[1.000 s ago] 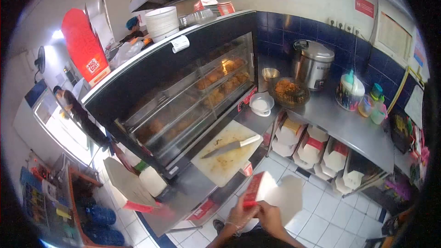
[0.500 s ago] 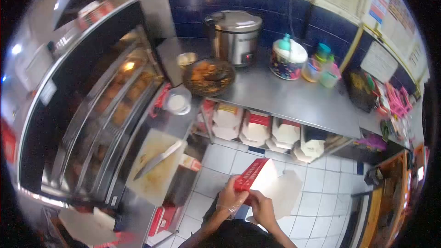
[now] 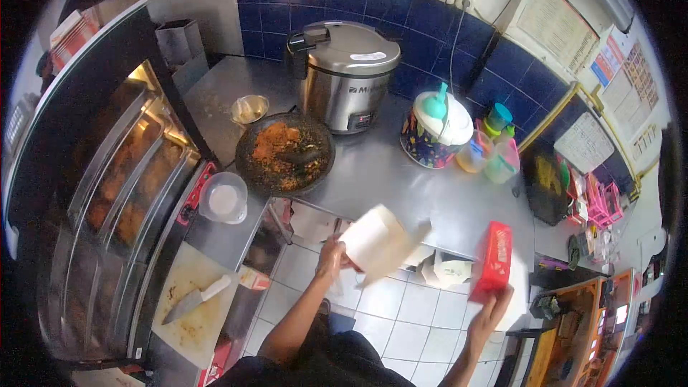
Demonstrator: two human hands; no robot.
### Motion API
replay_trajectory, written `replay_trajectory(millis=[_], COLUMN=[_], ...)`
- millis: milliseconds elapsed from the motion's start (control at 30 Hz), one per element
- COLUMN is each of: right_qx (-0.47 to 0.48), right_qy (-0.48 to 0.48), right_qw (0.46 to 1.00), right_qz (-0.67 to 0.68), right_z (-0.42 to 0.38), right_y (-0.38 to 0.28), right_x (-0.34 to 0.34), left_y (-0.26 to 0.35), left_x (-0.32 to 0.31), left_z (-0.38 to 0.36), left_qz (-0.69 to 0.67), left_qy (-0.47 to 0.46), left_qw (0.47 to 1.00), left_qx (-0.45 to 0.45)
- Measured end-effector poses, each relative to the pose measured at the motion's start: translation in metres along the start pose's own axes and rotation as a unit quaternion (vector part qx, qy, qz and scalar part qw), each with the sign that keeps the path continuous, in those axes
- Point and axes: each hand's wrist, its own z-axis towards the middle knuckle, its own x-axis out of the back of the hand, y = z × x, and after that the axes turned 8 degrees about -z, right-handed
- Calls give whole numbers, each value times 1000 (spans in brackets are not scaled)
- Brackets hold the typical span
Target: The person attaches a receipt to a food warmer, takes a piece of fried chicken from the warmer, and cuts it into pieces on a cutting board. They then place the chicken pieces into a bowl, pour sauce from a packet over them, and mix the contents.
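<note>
My left hand [image 3: 330, 261] is closed on the edge of an open food box [image 3: 374, 239], its pale inside facing up and its lid flap hanging to the right. Something thin and clear, like a plastic glove, shows at that wrist. Out to the right, my right hand [image 3: 490, 311] grips a second, red food box [image 3: 493, 261] with white lettering, tilted and held at its lower end. Both boxes are in the air before the steel counter [image 3: 423, 197], apart from each other. The left box is blurred by motion.
A stone mortar [image 3: 283, 154] with orange-red paste stands by a rice cooker [image 3: 347, 75]. A knife [image 3: 193, 299] lies on a cutting board [image 3: 204, 326] at left, beside a glass cabinet [image 3: 118, 165] of fried food. More boxes [image 3: 446, 271] sit under the counter. A tub [image 3: 436, 129] stands farther back.
My hands were together at one red box; now they are wide apart, each holding a box. The right hand has moved right and the view has shifted closer to the counter.
</note>
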Motion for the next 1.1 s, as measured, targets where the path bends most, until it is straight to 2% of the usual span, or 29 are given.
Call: replay_trajectory(millis=[67,100,133,167,200,233,267,333,400,433,467,500,533,567,600,667,700,733,767,800,833,867,900,933,967,1000,1033,1067,1100], right_qx=[55,92,129,167,205,189,195,192,278,348,131,191,240,203,163,95,55,15,-39,-95,-111,-112,-113,-126,-128,-125,-180,-180,-178], right_qy=[-15,-24,-32,-28,-25,-63,-83,-123,-86,69,-47,-18,22,-35,-86,-228,-308,-383,-431,-471,-476,-538,-594,-592,-598,-603,-573,-570,-558], right_qw=[996,968,912,892,870,858,857,760,863,800,904,905,904,920,930,921,901,875,869,858,851,811,767,765,759,754,764,764,770], right_qz=[-70,-234,-387,-419,-448,-474,-470,-609,-414,-484,-405,-379,-353,-333,-319,-302,-301,-295,-240,-184,-190,-203,-214,-222,-225,-228,-237,-243,-252], right_z=[42,62,82,94,101,106,104,113,125,120,102,85,59,19,-22,-126,-184,-238,-288,-331,-362,-390,-416,-431,-439,-455,-479,-504,-524], right_y=[29,58,87,111,137,170,214,294,292,310,253,243,249,251,253,281,301,315,318,318,315,310,305,299,291,290,293,292,288], right_x=[-32,-46,-65,-87,-110,-128,-139,-171,-175,-183,-175,-170,-166,-167,-162,-150,-138,-126,-114,-105,-98,-92,-87,-88,-95,-98,-96,-93,-97], left_y=[29,30,28,30,41,40,27,2,-25,-41,-64,-90,-120,-145,-177,-209,-253,-262,-265,-283,-260,-235,-207,-216,-188,-169,-156,-148,-154], left_x=[-19,-35,-55,-72,-86,-94,-96,-91,-66,-44,-15,25,64,101,152,233,308,355,409,477,502,543,556,628,626,629,638,656,697], left_z=[21,33,50,64,60,70,75,89,91,76,54,37,13,-9,-29,-75,-90,-112,-130,-149,-164,-175,-184,-210,-213,-216,-224,-231,-237], left_qz=[41,37,-8,-53,-45,-49,40,220,221,232,252,264,331,395,471,496,554,590,632,697,714,738,731,801,761,764,803,836,834], left_qy=[-86,-88,-47,-4,-64,-52,-15,81,120,129,135,182,191,183,212,334,352,373,368,374,384,310,338,325,362,353,287,220,218], left_qw=[994,994,996,994,993,993,987,935,935,906,871,869,861,851,814,800,754,715,676,604,568,541,537,483,507,509,501,491,496], left_qx=[-48,-50,-73,-100,-89,-95,-157,-266,-248,-329,-399,-376,-336,-293,-268,-36,-27,35,88,99,142,257,251,141,181,183,147,107,103])
